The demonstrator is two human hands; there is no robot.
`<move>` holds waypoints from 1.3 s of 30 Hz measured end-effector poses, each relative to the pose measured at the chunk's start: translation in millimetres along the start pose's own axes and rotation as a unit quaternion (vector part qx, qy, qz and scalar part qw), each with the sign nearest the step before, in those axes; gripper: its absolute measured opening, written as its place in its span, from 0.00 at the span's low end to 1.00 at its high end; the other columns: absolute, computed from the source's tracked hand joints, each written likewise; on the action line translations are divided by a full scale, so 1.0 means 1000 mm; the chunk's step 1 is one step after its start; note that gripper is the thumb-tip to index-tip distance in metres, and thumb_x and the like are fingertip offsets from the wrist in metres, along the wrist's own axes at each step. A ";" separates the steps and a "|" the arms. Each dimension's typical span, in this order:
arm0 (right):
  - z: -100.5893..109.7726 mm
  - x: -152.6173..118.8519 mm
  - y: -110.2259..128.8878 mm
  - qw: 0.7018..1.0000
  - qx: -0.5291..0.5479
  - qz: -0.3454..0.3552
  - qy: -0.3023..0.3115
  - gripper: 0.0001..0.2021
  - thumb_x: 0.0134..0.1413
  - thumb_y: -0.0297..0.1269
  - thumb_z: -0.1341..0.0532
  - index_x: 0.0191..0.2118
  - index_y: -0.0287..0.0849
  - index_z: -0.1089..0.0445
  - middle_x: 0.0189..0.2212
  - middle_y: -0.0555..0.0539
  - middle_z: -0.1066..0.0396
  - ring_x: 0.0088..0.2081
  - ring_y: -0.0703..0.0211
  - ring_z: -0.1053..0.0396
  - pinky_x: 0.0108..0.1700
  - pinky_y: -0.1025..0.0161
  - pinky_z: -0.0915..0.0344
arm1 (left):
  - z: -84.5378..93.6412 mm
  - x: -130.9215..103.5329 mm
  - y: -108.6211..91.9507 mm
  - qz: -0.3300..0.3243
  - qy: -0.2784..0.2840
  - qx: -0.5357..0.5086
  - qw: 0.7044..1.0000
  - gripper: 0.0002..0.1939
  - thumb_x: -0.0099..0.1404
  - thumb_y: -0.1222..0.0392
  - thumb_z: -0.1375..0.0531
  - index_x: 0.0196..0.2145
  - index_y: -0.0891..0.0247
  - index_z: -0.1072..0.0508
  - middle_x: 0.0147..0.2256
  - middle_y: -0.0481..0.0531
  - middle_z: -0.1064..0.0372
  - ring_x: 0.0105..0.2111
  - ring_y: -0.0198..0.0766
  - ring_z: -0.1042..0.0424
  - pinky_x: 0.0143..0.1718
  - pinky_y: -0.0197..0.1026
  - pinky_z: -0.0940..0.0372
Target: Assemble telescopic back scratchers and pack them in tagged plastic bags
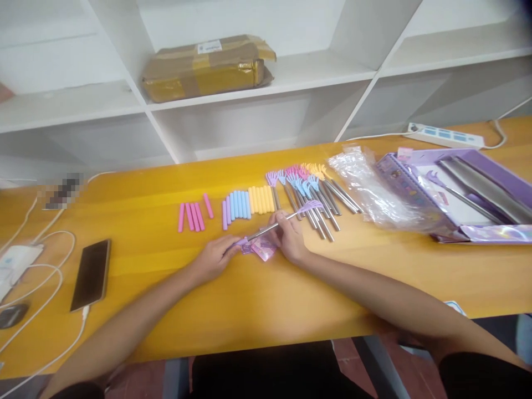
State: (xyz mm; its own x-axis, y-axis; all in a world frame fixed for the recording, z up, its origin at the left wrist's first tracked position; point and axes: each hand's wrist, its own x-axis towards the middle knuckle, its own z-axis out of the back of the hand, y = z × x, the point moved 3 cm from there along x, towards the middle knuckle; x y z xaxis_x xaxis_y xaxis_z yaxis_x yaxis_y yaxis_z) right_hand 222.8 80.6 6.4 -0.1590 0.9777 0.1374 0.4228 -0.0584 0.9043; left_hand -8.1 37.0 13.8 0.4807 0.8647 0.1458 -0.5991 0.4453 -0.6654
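Note:
Between both hands a purple back scratcher (272,226) with a metal rod is held, tilted up to the right. My left hand (216,256) is closed around its purple handle end. My right hand (290,235) pinches the rod near the purple claw head. Beneath it on the table lie small pink printed cards (264,248), partly covered by the hands. Just beyond are blue handle sleeves (240,205), yellow sleeves (261,199), a few purple sleeves (226,211) and several pink sleeves (192,216). Metal rods with coloured claw heads (305,183) lie in a pile behind my right hand.
Clear plastic bags (374,188) lie right of the pile, against a purple box (461,228) holding another scratcher and a grey piece. A phone (90,274) with a white cable is at left. A power strip (446,136) and shelves with a taped parcel (208,69) stand behind.

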 end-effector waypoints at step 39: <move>0.024 0.011 0.012 0.995 -0.053 0.051 -0.064 0.19 0.72 0.59 0.42 0.38 0.48 0.36 0.18 0.58 0.47 0.18 0.65 0.54 0.21 0.64 0.56 | 0.011 -0.001 0.008 -0.016 -0.091 -0.003 0.996 0.16 0.81 0.52 0.42 0.57 0.55 0.19 0.44 0.52 0.20 0.41 0.38 0.21 0.44 0.40 0.27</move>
State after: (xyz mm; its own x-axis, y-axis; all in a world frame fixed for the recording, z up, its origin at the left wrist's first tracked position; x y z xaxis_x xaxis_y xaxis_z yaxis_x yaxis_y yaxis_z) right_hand 247.8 96.0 9.1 -0.0017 0.9829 0.1842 0.3333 -0.1731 0.9268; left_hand -20.8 42.2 16.1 0.3761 0.8778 0.2967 -0.5816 0.4730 -0.6618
